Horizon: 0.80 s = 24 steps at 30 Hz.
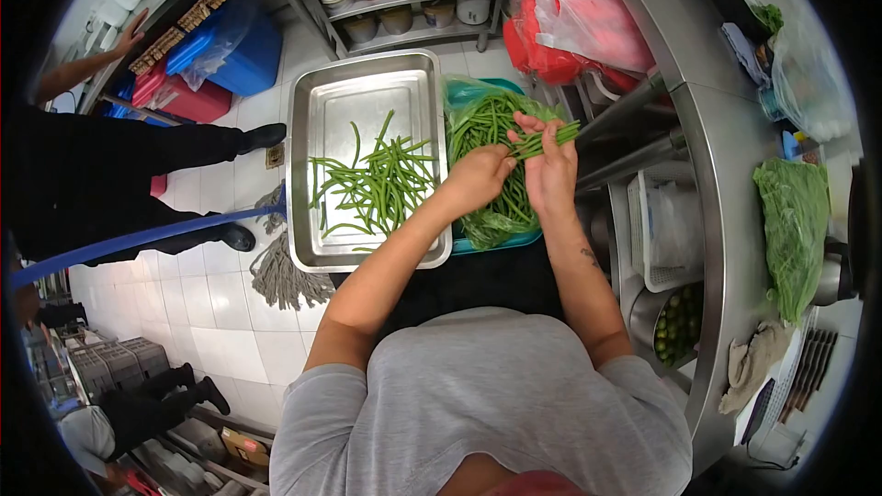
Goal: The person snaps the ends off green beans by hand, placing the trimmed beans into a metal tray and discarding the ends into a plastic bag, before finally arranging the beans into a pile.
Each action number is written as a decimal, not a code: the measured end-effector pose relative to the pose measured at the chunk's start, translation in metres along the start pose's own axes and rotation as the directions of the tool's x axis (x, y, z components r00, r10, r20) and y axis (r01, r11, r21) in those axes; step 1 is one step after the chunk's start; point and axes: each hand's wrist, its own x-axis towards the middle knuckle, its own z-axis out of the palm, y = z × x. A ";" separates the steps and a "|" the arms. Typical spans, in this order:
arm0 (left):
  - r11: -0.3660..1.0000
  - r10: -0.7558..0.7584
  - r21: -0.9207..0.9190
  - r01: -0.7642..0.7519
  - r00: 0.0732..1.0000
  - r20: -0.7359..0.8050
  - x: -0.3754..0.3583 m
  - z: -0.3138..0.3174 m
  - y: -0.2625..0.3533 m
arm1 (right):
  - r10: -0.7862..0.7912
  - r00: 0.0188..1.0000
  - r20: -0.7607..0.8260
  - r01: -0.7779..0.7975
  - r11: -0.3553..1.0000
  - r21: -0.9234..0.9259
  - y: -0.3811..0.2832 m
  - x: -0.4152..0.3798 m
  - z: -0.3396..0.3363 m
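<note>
With a clock face laid over the view, a steel desk (726,129) is seen curving from 1 to 4 o'clock. A steel rack (404,0) with tubs stacked on it is placed at 12. At 10, a metal tray (367,96) is set, and just beside its 3 o'clock side a green plastic bag (491,225), filled with green beans, is held in a teal container (528,239). Inside the tray, a loose pile of beans (378,182) is spread. At 2, over the bag, a bunch of green beans (558,136) is pinched in the grip of the right hand (551,173). The left hand (480,179) is placed at 1, its grip curled at the bunch's near end; whether anything is pinched there cannot be told.
</note>
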 end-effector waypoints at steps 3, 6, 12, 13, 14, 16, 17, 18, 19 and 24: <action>0.993 0.068 0.104 -0.057 0.992 -0.108 -0.003 0.020 0.007 | -0.010 0.998 -0.061 0.011 1.000 0.013 0.002 -0.001 0.004; 0.973 0.095 0.224 -0.052 0.978 -0.186 -0.006 0.027 0.015 | -0.026 0.995 -0.101 0.025 1.000 -0.014 -0.004 -0.004 0.016; 0.845 0.226 0.535 -0.008 0.911 -0.343 0.005 0.034 0.008 | -0.212 0.974 0.079 0.225 0.883 -0.413 -0.007 -0.018 0.033; 0.806 0.276 0.592 -0.010 0.891 -0.360 0.008 0.033 0.005 | -0.215 0.968 0.130 0.249 0.881 -0.401 -0.008 -0.021 0.034; 0.800 0.223 0.599 0.024 0.916 -0.334 0.014 0.031 -0.007 | -0.219 0.959 0.180 0.273 0.880 -0.390 -0.008 -0.023 0.035; 0.783 0.082 0.604 0.148 0.938 -0.336 0.022 0.018 -0.025 | -0.275 0.933 0.232 0.339 0.887 -0.312 -0.009 -0.024 0.040; 0.813 0.060 0.568 0.130 0.951 -0.304 0.020 0.008 -0.027 | -0.254 0.954 0.158 0.289 0.918 -0.271 -0.011 -0.020 0.039; 0.842 0.060 0.529 0.107 0.956 -0.288 0.021 -0.001 -0.027 | -0.225 0.971 0.078 0.237 0.945 -0.226 -0.014 -0.016 0.035; 0.869 0.057 0.488 0.086 0.961 -0.269 0.023 -0.008 -0.027 | -0.188 0.982 -0.003 0.185 0.967 -0.174 -0.016 -0.013 0.030; 0.918 0.193 0.385 -0.091 0.953 -0.234 0.038 -0.047 -0.044 | 0.194 0.979 -0.058 -0.186 0.975 0.120 0.007 -0.023 0.035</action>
